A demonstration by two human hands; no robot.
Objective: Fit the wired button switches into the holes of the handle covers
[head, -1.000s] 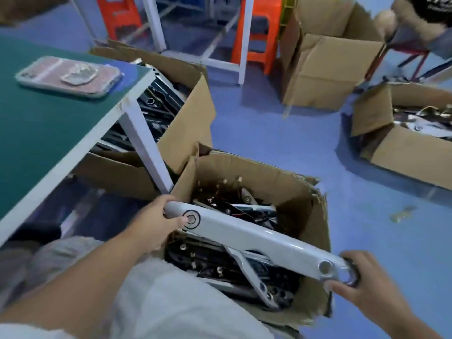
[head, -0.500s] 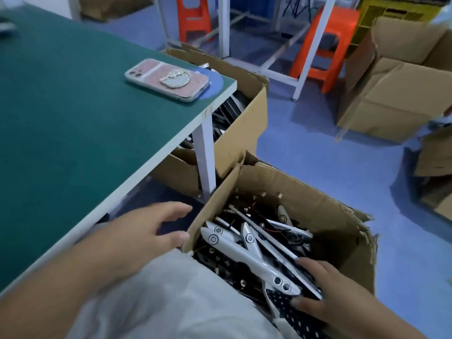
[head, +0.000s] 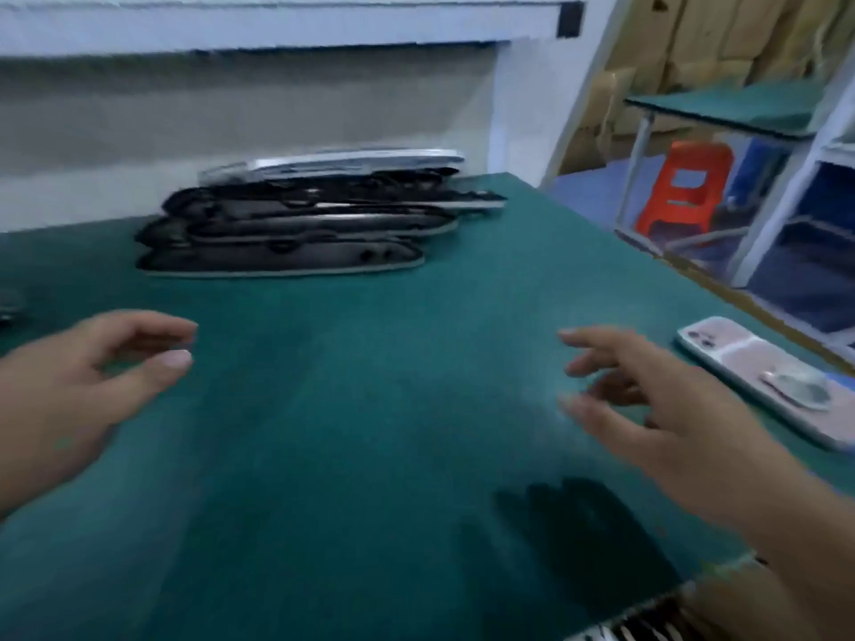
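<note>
A stack of long handle covers, dark insides up with a white one on top, lies at the back of the green table against the wall. My left hand hovers over the table's left side with loosely curled fingers and holds nothing. At the right, my right hand hangs above the table, fingers spread and relaxed, also holding nothing. Both hands are well short of the stack. No wired button switch shows in this blurred view.
A pink phone lies near the table's right edge. A dark object sits at the far left edge. Beyond the right edge are an orange stool, another green table and part of a box of covers below.
My view has swung from the box of covers on the floor up to the tabletop. My right hand has left the covers in the box; both hands are now over the table holding nothing.
</note>
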